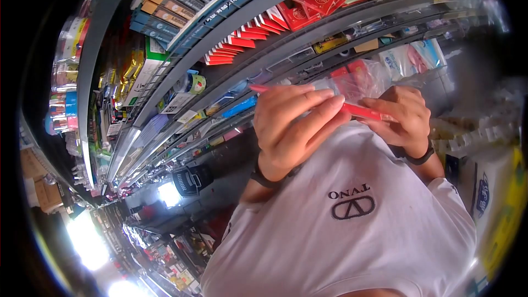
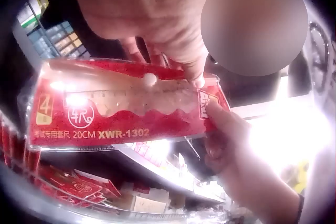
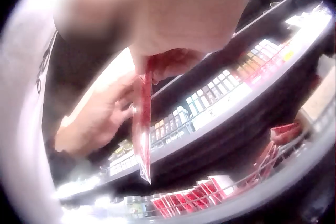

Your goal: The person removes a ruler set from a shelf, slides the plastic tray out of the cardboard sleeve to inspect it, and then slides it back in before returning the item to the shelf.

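Both hands hold a flat clear packet with a red printed card, a ruler set (image 2: 121, 106) marked "20CM XWR-1302". A clear ruler shows through its front. In the head view the packet appears as a thin red edge. My left hand (image 1: 300, 124) grips its upper edge, with some fingers behind the card in the left wrist view. At the other end, my right hand (image 1: 404, 115) pinches the packet, its thumb (image 2: 231, 121) against the front corner. The right wrist view shows the packet (image 3: 143, 124) edge-on, below the right palm, with the left hand (image 3: 102, 113) beside it.
Wire-fronted shelves run close beyond the hands. Red packets (image 1: 236, 44) stand in a row there, with boxed goods (image 1: 176, 0) on the shelf above. Clear and red plastic packaging (image 1: 360, 74) lies just behind the hands. A dark chair-like object (image 1: 192, 180) stands in the aisle.
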Demonstrator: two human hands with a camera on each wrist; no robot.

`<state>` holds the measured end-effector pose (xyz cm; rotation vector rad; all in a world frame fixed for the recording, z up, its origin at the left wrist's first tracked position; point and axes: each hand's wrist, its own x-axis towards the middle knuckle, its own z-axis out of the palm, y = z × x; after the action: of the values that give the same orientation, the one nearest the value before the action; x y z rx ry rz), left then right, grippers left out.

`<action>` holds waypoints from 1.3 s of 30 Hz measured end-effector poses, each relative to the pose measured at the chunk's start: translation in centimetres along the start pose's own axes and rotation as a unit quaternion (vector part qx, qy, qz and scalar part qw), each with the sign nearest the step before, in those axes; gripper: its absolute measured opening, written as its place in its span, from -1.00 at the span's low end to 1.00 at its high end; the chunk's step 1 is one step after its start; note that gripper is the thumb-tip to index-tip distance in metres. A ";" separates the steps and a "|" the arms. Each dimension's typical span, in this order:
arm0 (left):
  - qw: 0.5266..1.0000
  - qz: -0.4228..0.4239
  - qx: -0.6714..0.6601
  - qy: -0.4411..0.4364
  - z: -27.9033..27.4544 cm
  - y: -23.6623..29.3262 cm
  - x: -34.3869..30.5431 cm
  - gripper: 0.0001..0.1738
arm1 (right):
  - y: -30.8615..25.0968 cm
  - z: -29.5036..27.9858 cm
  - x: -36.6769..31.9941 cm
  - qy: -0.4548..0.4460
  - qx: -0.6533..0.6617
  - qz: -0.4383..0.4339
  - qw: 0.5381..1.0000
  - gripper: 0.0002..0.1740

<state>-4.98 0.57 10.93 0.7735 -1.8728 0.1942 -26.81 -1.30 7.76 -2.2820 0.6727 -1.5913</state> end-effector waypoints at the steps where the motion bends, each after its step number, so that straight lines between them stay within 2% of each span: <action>1: 1.000 0.003 0.000 0.006 0.2 -0.2 0.0 -0.54 | 0.1 0.0 -0.1 0.004 0.027 0.015 1.000 -0.63; 6: 0.999 -0.028 -0.021 -0.008 0.7 -0.4 0.6 -0.47 | 1.0 0.5 -1.0 0.037 0.145 0.053 0.987 -0.66; 12: 0.995 -0.090 -0.039 -0.022 0.9 0.0 1.1 -0.46 | 0.3 0.8 -2.2 0.081 0.220 0.228 0.945 -0.67; 21: 0.994 -0.106 -0.017 -0.037 1.2 -0.6 0.7 -0.46 | 0.4 1.0 -2.1 0.084 0.234 0.303 0.920 -0.72; 24: 0.994 -0.099 -0.015 -0.045 1.5 -1.2 0.4 -0.41 | 0.4 1.4 -1.9 0.099 0.226 0.291 0.924 -0.74; 28: 0.988 -0.120 -0.011 -0.093 1.5 -1.2 -0.3 -0.37 | 0.5 1.5 -1.8 0.147 0.270 0.377 0.874 -0.77; 31: 0.988 -0.117 -0.004 -0.097 1.2 -2.4 -1.8 -0.39 | 1.2 1.5 -1.5 0.188 0.302 0.433 0.828 -0.79; 33: 0.986 -0.143 0.021 -0.085 1.3 -2.5 -2.4 -0.41 | 1.6 1.3 -1.6 0.182 0.303 0.455 0.817 -0.78; 39: 0.990 -0.086 0.046 -0.098 1.0 -2.8 -2.0 -0.45 | 2.0 1.2 -1.3 0.147 0.348 0.458 0.805 -0.71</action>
<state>-3.60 -1.25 8.16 1.0460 -1.9791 0.0986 -26.51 -2.39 5.33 -0.9248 0.8745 -1.3327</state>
